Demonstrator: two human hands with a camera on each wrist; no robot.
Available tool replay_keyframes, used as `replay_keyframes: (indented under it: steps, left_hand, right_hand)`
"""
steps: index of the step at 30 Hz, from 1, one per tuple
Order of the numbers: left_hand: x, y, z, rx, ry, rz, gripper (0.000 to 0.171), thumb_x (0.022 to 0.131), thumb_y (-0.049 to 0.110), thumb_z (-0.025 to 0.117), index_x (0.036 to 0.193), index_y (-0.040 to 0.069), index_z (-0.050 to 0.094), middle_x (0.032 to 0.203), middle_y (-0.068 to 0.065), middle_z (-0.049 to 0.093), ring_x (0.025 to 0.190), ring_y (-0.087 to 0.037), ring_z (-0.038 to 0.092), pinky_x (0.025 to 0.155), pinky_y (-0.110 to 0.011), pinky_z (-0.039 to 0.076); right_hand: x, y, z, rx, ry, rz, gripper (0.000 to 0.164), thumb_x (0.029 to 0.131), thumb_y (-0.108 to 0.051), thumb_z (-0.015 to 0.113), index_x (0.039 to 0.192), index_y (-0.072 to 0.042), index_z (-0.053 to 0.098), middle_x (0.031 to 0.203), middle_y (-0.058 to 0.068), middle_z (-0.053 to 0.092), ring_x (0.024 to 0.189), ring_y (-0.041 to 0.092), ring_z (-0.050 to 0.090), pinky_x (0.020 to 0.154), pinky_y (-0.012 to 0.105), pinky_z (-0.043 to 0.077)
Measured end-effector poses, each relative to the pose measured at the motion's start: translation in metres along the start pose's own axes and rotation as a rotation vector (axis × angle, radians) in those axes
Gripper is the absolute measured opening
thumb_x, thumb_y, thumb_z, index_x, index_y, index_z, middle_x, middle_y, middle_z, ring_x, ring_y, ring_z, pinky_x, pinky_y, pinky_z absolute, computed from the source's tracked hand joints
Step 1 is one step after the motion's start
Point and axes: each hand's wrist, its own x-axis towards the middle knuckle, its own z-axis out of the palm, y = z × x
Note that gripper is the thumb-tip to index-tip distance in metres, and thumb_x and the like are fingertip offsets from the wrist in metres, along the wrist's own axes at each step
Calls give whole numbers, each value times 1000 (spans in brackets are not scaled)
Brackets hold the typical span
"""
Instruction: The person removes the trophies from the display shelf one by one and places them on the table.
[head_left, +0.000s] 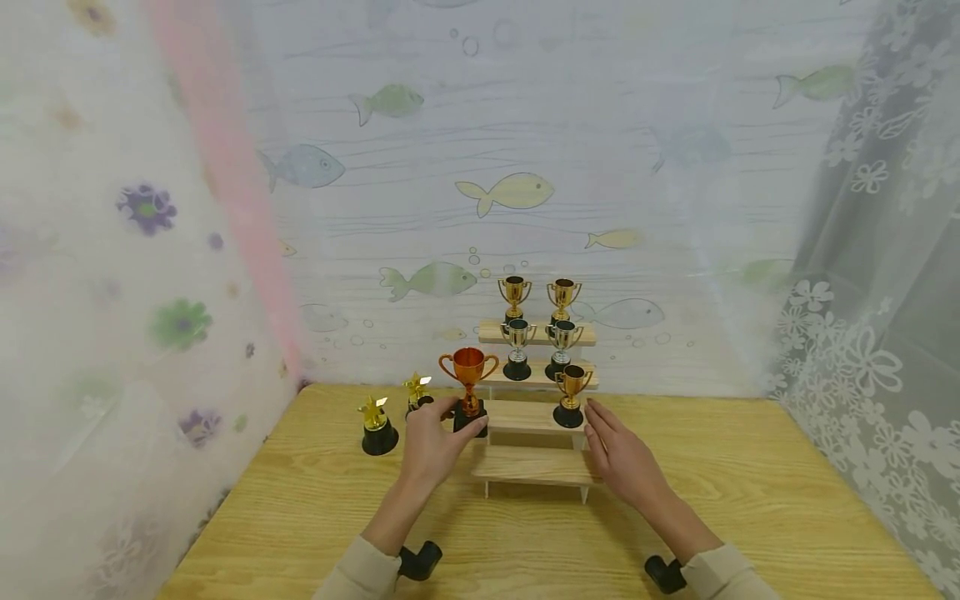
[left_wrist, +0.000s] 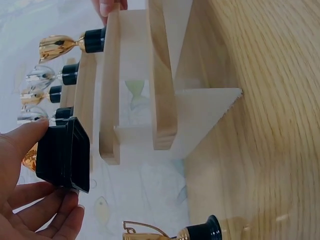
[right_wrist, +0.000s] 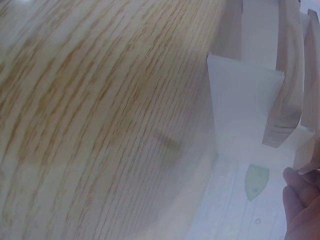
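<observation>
My left hand holds a bronze-coloured trophy cup by its black square base, between thumb and fingers. The cup is upright at the left end of a stepped wooden stand. In the left wrist view, the underside of the black base faces the camera, beside the step's end. My right hand rests against the stand's right side with its fingers extended. In the right wrist view, its fingertips are right at a step's end. Near them, a small gold trophy stands on the second step from the bottom.
Two silver trophies stand one step higher, and two gold trophies on the top step. Left of the stand, two gold star trophies stand on the wood-grain table. A fish-patterned curtain hangs behind.
</observation>
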Motion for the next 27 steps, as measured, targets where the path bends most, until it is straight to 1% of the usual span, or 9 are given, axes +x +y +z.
replay_keyframes:
  steps: [7, 11, 14, 18, 22, 27]
  left_hand:
    - [-3, -9, -2, -13, -10, 26, 38, 87, 28, 84, 114, 3, 76, 106, -13, 76, 103, -34, 71, 89, -53, 56]
    - [-5, -12, -4, -28, -28, -2, 43, 88, 28, 83, 119, 1, 74, 111, -15, 75, 107, -35, 70, 91, -53, 56]
    - [-7, -14, -6, -16, -36, -36, 50, 88, 31, 83, 124, -2, 71, 117, -18, 73, 112, -36, 68, 93, -52, 56]
    - [-8, -18, -9, 2, -29, -52, 56, 88, 33, 83, 126, -5, 69, 121, -21, 71, 115, -39, 66, 94, -53, 55]
    - [-9, -21, -13, 3, -15, -60, 57, 87, 31, 84, 126, -8, 68, 122, -24, 70, 116, -41, 65, 95, -55, 54]
    - [-11, -28, -16, -6, 2, -69, 56, 86, 27, 85, 126, -7, 68, 119, -25, 71, 114, -41, 67, 92, -55, 55]
  right_hand:
    - [0, 1, 1, 6, -7, 5, 45, 110, -19, 47, 146, 7, 50, 154, 23, 46, 134, 42, 52, 103, 57, 47]
    - [-1, 1, 2, 8, -3, -2, 44, 110, -18, 48, 146, 8, 50, 154, 23, 47, 135, 42, 52, 103, 57, 47]
    - [-1, 1, 3, 9, -1, -3, 44, 109, -16, 49, 146, 8, 50, 153, 24, 47, 134, 42, 52, 103, 57, 47]
    - [0, 2, 3, 15, -4, 2, 44, 109, -16, 50, 146, 8, 51, 154, 23, 46, 135, 42, 52, 103, 57, 47]
    - [0, 1, 3, 12, -8, 5, 44, 109, -17, 49, 146, 8, 50, 155, 22, 46, 135, 41, 52, 104, 56, 47]
    - [1, 0, 1, 8, -13, 11, 44, 110, -17, 48, 147, 7, 49, 155, 22, 45, 136, 41, 51, 105, 56, 46]
